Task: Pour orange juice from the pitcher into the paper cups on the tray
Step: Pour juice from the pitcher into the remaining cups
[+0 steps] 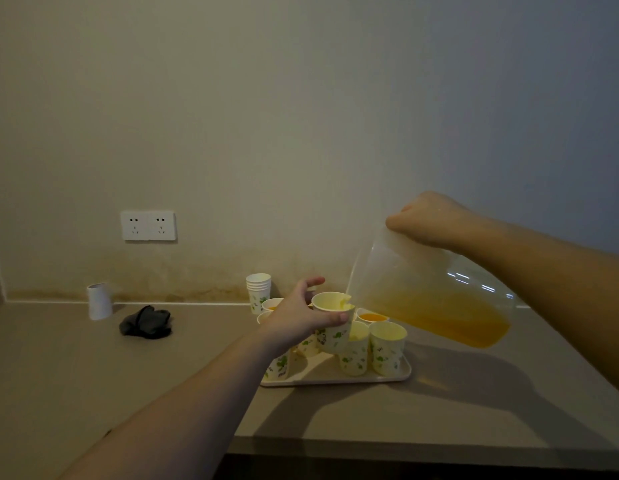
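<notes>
Above the counter (pixel 128 375), the right hand (pixel 429 220) gripped the tilted pitcher (pixel 422 299); the left hand (pixel 301 317) clasped a paper cup (pixel 334 323) over the tray (pixel 336 381).

Beige counter (pixel 128 375) carries tray (pixel 403 374) (cups aboard), cup stack (pixel 258 292), white roll (pixel 99 301), black glove (pixel 146 323).

One clear plastic pitcher (pixel 429 299) of orange juice, gripped in the right hand (pixel 429 220). One white leaf-printed paper cup (pixel 334 322), raised in the left hand (pixel 301 315). One pale rectangular tray (pixel 403 374) below both hands. At least six like cups stand on it, some hidden. One stack of spare cups (pixel 258 292) beyond the left hand; count unclear. One white cylinder (pixel 99 301), one black crumpled item (pixel 146 322) and one double wall socket (pixel 148 225), all left of it.
</notes>
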Demonstrator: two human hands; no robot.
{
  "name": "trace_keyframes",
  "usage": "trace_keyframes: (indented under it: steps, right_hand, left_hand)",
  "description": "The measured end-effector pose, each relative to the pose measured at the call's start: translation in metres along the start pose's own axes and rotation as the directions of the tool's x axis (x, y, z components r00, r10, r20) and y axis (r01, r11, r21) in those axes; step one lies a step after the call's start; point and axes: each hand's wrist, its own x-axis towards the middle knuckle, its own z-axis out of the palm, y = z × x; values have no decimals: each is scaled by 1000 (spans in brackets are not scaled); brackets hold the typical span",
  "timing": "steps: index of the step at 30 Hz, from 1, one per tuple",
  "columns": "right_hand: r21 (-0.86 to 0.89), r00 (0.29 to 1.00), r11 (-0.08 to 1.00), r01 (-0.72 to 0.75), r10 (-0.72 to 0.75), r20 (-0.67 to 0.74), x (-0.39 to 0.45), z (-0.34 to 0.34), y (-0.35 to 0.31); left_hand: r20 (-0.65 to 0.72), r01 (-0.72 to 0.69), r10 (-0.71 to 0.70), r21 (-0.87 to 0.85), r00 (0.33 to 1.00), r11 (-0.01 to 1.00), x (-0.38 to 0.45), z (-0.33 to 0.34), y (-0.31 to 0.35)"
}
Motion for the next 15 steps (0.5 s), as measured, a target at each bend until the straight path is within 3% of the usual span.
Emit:
trace_keyframes:
  steps: [15]
  right_hand:
    - [-124,996,989,85,-83,15,-1,1,-2]
  left_hand:
    - [-12,-1,1,-8,1000,1000,-3,1,-1]
